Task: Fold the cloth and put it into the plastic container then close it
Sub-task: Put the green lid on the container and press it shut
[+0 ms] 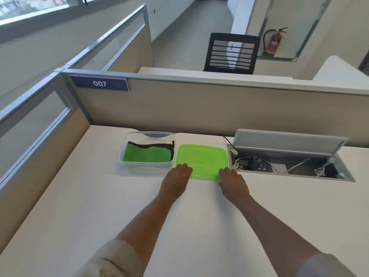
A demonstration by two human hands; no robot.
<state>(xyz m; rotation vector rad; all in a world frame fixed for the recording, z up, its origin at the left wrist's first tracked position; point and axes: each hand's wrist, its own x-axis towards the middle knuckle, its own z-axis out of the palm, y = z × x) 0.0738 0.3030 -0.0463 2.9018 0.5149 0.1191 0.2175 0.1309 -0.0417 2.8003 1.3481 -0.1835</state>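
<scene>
Nearest, at the bottom of the frame, two bare forearms w/ rolled sleeves reached up over the white desk (pixel 83 196) toward centre frame. Both hands lay on the near edge of the lid (pixel 201 159): left hand (pixel 176 181) at its near-left corner, right hand (pixel 233 182) at its near-right corner. Fingers were spread flat, tips resting on or over the rim; whether thumbs had hooked under the edge couldn't be told, so no firm grasp was visible, more a flat two-handed contact than a pinch.

The lid, green and squarish, lay flat on the desk just right of the box (pixel 146 149), approx. touching its right wall. The box was clear plastic, open-topped, at centre-left of the frame. Inside it lay the cloth (pixel 146 154), green w/ a black edge, folded and flat, below the rim.

Key relation: the box sat directly to the left of the lid, so the lid prob. needs lifting and shifting leftward, left hand leading since it was nearer the box. Both shapes had their sides roughly parallel, so little turning looks needed.

Folding and stowing looked done; closing remained.

Right of the lid, a floor-box-style cable hatch (pixel 289 154) stood open in the desk, plugs and wires inside. Beyond, a beige partition (pixel 199 108) ran across mid-frame w/ a "007" tag (pixel 99 83) at upper left.
</scene>
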